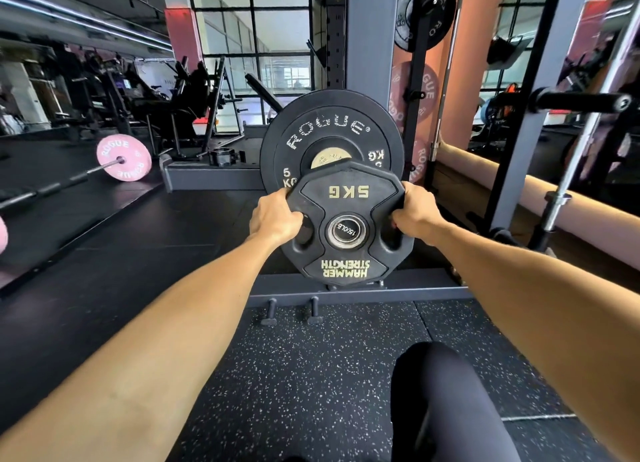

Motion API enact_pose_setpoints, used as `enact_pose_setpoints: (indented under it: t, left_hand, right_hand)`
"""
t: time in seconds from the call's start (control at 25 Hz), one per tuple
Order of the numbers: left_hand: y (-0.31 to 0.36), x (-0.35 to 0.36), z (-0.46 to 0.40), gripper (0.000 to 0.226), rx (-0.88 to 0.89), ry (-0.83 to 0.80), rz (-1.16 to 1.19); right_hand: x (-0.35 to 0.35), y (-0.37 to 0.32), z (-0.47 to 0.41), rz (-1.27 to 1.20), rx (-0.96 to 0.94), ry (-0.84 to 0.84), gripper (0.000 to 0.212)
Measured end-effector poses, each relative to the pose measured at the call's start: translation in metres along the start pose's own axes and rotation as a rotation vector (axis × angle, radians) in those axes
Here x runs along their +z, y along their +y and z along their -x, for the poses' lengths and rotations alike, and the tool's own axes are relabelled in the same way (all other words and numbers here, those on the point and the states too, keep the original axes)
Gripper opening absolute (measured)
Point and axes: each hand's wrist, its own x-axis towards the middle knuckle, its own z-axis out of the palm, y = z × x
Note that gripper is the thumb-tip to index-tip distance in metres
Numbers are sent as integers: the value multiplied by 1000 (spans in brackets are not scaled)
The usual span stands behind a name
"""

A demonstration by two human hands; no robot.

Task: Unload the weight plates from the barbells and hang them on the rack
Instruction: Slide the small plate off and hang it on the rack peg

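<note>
A black 5 kg Hammer Strength plate (348,198) with gold lettering is held upside down in front of me, low by the rack. My left hand (275,217) grips its left handle slot and my right hand (415,215) grips its right slot. Directly behind it a larger black Rogue 5 kg plate (329,129) hangs on a peg of the grey rack upright (372,45). The held plate covers the lower part of the Rogue plate. A pink Rogue plate (123,158) sits on a barbell (52,186) lying on the floor at the left.
More plates hang higher on the rack: a black one (424,11) and pink ones (414,96). A second barbell (568,170) leans at the right. The rack's base beam (356,293) with two floor pegs (292,311) lies below. My knee (446,402) is at the bottom.
</note>
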Motion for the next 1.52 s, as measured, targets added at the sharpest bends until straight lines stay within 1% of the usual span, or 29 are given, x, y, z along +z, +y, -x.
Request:
enact_pose_setpoints:
  t: [0.2,0.28,0.4,0.48,0.52,0.64,0.8,0.96,1.08,1.12,1.16,1.2,1.32,1.4,1.52]
  left_hand:
    - [4,-14,12,22,26,-35,-27]
    - [7,-23,13,18,38,-43,-44]
    - [16,-42,7,18,63,-18,-61]
    - [26,-58,-2,26,70,20,-75]
    - [32,-68,-8,29,73,36,-80]
    - [51,-92,-26,14,92,88,-65]
    - [80,-109,-62,20,114,145,-76]
    - [107,-102,-112,16,134,149,-88]
    - [146,-116,-169,5,126,134,-88]
    - [161,-125,-186,4,115,128,-90]
    - [181,-140,-206,10,115,120,-99]
    - [200,-157,-228,11,116,122,-101]
    - [251,-208,-283,3,108,160,-108]
    - [295,-251,-320,11,102,153,-106]
    - [364,-324,-364,6,90,155,-108]
  right_hand:
    - [-11,-3,12,84,-38,-27,34]
    - [-15,-7,13,90,-43,-39,31]
    - [-28,-22,8,61,-85,-29,27]
    - [-43,-35,-2,63,-132,2,25]
    - [-50,-42,-9,68,-153,20,26]
    - [-75,-64,-30,67,-194,62,25]
    - [-94,-73,-68,-5,-210,98,26]
    - [-107,-68,-132,-11,-249,76,24]
    - [-136,-86,-199,11,-262,54,18]
    - [-148,-94,-221,26,-264,33,17]
    - [-163,-105,-246,31,-264,29,17]
    - [-179,-117,-271,34,-265,29,17]
    - [-234,-162,-330,25,-287,42,18]
    - [-281,-200,-368,19,-299,42,19]
    - [-356,-255,-425,3,-286,45,18]
